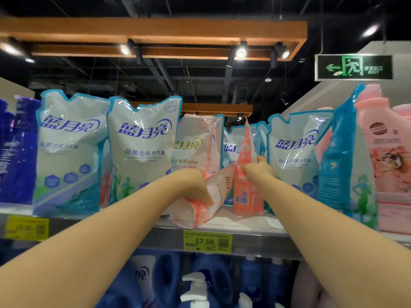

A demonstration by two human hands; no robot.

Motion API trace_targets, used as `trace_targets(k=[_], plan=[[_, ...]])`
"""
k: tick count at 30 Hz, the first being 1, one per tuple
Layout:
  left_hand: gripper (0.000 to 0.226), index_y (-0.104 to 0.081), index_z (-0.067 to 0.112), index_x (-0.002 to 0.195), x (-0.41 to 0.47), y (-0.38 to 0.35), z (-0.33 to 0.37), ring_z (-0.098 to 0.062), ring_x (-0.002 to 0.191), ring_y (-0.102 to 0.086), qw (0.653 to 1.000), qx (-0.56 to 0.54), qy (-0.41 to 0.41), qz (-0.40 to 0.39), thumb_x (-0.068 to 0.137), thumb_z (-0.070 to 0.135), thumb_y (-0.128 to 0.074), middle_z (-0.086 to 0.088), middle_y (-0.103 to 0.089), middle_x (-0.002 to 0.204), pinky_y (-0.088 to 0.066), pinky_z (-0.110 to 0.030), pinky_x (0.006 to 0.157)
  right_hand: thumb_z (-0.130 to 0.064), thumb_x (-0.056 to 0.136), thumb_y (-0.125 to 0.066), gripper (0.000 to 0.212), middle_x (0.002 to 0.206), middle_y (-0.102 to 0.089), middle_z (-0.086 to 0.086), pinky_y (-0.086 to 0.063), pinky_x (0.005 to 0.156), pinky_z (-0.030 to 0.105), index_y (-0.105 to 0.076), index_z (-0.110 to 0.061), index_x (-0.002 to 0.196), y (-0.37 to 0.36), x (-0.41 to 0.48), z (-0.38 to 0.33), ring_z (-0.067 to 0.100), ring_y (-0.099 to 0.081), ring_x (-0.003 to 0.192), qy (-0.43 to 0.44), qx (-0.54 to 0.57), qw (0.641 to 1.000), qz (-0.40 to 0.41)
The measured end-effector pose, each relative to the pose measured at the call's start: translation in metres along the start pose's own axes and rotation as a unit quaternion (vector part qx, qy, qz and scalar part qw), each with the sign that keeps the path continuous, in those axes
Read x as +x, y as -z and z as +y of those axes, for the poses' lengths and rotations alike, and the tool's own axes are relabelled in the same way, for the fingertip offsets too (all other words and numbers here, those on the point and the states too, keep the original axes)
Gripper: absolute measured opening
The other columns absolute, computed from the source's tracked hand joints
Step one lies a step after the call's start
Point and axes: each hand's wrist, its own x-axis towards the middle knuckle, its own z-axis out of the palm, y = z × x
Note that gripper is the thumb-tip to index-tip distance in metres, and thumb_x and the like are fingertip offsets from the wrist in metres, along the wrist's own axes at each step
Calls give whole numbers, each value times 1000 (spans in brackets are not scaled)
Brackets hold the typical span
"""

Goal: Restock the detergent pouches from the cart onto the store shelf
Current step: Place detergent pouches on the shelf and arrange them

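Head view: blue-white pouches (142,150) crowd the shelf (244,221) on both sides. Left grip (195,183) holds a tilted pink pouch (222,185); right grip (259,168) pinches an upright pink pouch (243,192).

Ceiling spotlights (240,54) high above the left hand (195,184) flare as white dots against blackness, while the shelf (249,221) under it is evenly lit. Glare streaks the glossy blue-white pouches (142,147) left of that hand. Wide-angle bending curves the edges far out from the right hand (260,168), and fine print looks smeared.
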Motion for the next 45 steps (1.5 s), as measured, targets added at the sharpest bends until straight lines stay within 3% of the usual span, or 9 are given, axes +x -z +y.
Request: trace_targets(k=[5, 12, 17, 21, 25, 29, 38, 41, 45], plan=[[58, -47, 20, 126, -3, -10, -7, -20, 98, -58, 998, -16, 10, 57, 76, 37, -68, -2, -60, 112, -54, -31, 78, -24, 90, -49, 45, 105, -61, 7, -52, 71, 36, -34, -19, 133, -1, -5, -1, 26, -61, 85, 11, -2, 999, -31], [36, -53, 18, 110, -13, -14, -11, -29, 96, -58, 978, -74, 13, 195, 75, 21, -59, -8, -63, 104, -51, -34, 76, -40, 81, -67, 60, 108, -58, 7, -49, 71, 34, -39, -11, 124, 7, -25, -1, 26, -61, 95, 6, -33, 999, -26], [42, -54, 21, 117, -30, 5, -13, -30, 97, -58, 939, -209, 15, 271, 76, 18, -62, -9, -63, 107, -49, -33, 79, -23, 94, -49, 41, 118, -58, 15, -37, 65, 28, -37, -7, 130, 8, -39, -5, 33, -56, 107, 40, -117, 992, 37], [42, -53, 26, 120, -50, 19, -16, -26, 97, -58, 912, -268, 11, 311, 79, 23, -64, -5, -64, 110, -43, -28, 77, -15, 93, -51, 35, 112, -60, 14, -41, 71, 32, -40, -10, 125, 20, -60, -10, 31, -55, 89, 76, -36, 994, 67], [48, -49, 23, 127, -73, 25, -19, -28, 105, -57, 873, -333, 4, 356, 82, 27, -64, -4, -63, 117, -42, -29, 82, -16, 91, -55, 38, 115, -58, 12, -41, 73, 32, -38, -9, 125, 39, -91, -29, 32, -56, 94, 124, 32, 988, 91], [52, -46, 24, 130, -96, 35, -23, -28, 107, -58, 844, -370, -19, 388, 82, 31, -65, -3, -62, 120, -44, -32, 89, -18, 89, -56, 37, 101, -54, 0, -39, 73, 30, -42, -12, 123, 55, -129, -53, 21, -51, 86, 176, 94, 972, 121], [64, -41, 27, 135, -165, 26, -8, -13, 94, -58, 778, -502, -105, 364, 79, 31, -71, 10, -59, 109, -51, -38, 92, -17, 87, -59, 27, 97, -59, -5, -50, 86, 37, -54, -19, 113, 75, -225, -64, 19, -58, 91, 181, 181, 956, 143], [56, -51, 26, 120, -195, 12, 6, -14, 92, -65, 753, -566, -127, 312, 71, 29, -77, 9, -64, 103, -54, -40, 88, -17, 87, -61, 17, 93, -63, -3, -54, 83, 39, -54, -21, 102, 96, -258, -51, 21, -63, 90, 161, 203, 957, 130], [56, -52, 26, 120, -236, -7, 42, -15, 92, -66, 769, -554, -172, 268, 70, 30, -78, 7, -67, 103, -56, -43, 84, -16, 85, -62, 17, 89, -66, -2, -56, 80, 43, -52, -29, 86, 140, -304, -25, 23, -66, 87, 120, 182, 969, 114]])
